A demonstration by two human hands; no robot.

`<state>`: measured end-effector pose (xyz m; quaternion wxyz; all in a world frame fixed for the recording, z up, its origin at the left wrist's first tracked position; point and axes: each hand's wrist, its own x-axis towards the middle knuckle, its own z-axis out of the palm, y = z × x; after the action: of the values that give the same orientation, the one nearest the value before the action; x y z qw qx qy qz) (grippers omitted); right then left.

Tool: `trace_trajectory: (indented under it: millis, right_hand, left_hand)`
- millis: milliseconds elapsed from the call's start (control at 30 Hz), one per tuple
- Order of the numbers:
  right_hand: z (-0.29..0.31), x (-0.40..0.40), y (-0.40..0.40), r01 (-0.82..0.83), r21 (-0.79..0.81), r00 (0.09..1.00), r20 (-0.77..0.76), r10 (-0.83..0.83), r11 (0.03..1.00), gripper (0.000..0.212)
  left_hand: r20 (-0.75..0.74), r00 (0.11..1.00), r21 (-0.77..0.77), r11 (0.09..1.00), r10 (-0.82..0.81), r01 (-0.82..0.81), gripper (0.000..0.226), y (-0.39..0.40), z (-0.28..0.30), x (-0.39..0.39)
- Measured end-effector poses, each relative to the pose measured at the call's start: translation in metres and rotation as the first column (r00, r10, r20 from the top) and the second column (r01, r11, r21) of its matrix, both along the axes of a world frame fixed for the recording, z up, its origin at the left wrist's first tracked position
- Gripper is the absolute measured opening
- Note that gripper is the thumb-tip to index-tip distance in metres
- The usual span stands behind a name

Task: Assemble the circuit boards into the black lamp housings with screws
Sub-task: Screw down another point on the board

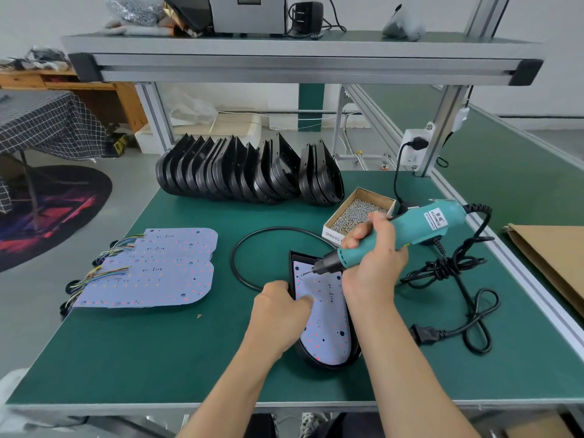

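Observation:
A black lamp housing [355, 340] lies on the green table [189, 349] in front of me with a pale circuit board [322, 330] seated inside it. My left hand [279, 314] rests on the housing's left edge, its thumb pressing on the board. My right hand [374, 263] grips a teal electric screwdriver [410, 229], whose bit tip [302, 274] touches the board near its upper left corner. A stack of circuit boards [151, 270] with coloured wires lies to the left. A row of black housings [240, 170] stands at the back.
An open cardboard box of screws [360, 213] sits behind my right hand. The screwdriver's black cables [458, 289] lie tangled on the right, and one loops left of the housing. A power strip [415, 148] hangs on the frame post. A shelf [300, 58] spans overhead.

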<state>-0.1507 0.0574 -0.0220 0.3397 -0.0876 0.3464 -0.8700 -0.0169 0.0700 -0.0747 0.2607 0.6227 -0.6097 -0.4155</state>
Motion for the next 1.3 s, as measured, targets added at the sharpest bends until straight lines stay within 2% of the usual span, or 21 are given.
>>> trace_trajectory:
  millis: [533, 700, 833, 1100, 1300]
  right_hand:
    - [0.004, 0.002, -0.001, -0.017, -0.013, 0.999, -0.032, 0.016, 1.000, 0.018]
    - [0.006, 0.005, -0.001, -0.013, -0.048, 0.995, -0.103, 0.008, 0.999, 0.017]
    - [0.008, 0.008, 0.000, -0.031, -0.071, 0.984, -0.176, 0.018, 0.997, 0.028]
    - [0.011, 0.014, 0.002, -0.034, -0.044, 0.954, -0.299, 0.020, 0.998, 0.012]
    - [0.011, 0.015, 0.004, -0.043, -0.049, 0.957, -0.290, 0.027, 0.998, 0.012]
  left_hand:
    - [0.050, 0.999, -0.041, 0.999, -0.015, 0.017, 0.026, 0.003, 0.007, -0.002]
    - [0.049, 0.999, -0.054, 0.998, -0.020, 0.022, 0.027, 0.004, 0.007, -0.004]
    - [0.074, 0.997, -0.075, 0.997, -0.009, 0.015, 0.028, 0.004, 0.006, -0.004]
    - [0.075, 0.997, -0.102, 0.995, -0.011, 0.018, 0.027, 0.005, 0.004, -0.004]
    - [0.088, 0.996, -0.119, 0.993, 0.000, 0.010, 0.029, 0.004, 0.003, -0.005]
